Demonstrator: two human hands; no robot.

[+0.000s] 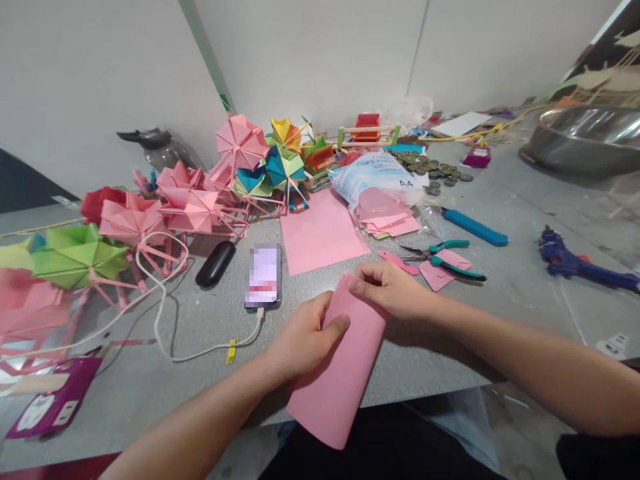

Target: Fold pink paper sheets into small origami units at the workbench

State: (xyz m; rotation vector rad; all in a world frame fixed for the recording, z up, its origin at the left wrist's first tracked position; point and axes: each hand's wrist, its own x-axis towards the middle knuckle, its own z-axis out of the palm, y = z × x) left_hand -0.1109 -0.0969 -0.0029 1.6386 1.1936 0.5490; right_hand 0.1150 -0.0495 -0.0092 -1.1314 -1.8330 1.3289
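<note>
A sheet of pink paper (345, 373), bent over lengthwise, is held between my two hands above the table's front edge. My left hand (313, 333) grips its left side, thumb on top and fingers tucked beneath. At the upper right corner, my right hand (377, 287) pinches the paper between thumb and fingers. The paper's lower end hangs over my lap. Flat on the table beyond my hands lies more pink paper (320, 233). Just past my right hand are pliers with teal handles (453, 260) and a small folded pink paper piece (443, 270).
Folded paper umbrella-like models on stick frames (187, 207) crowd the left and back. A phone (263, 273) on a white cable and a black case (216, 263) lie left. A blue cutter (475, 227), glue gun (585, 263), plastic paper bag (375, 177) and metal bowl (585, 143) stand right.
</note>
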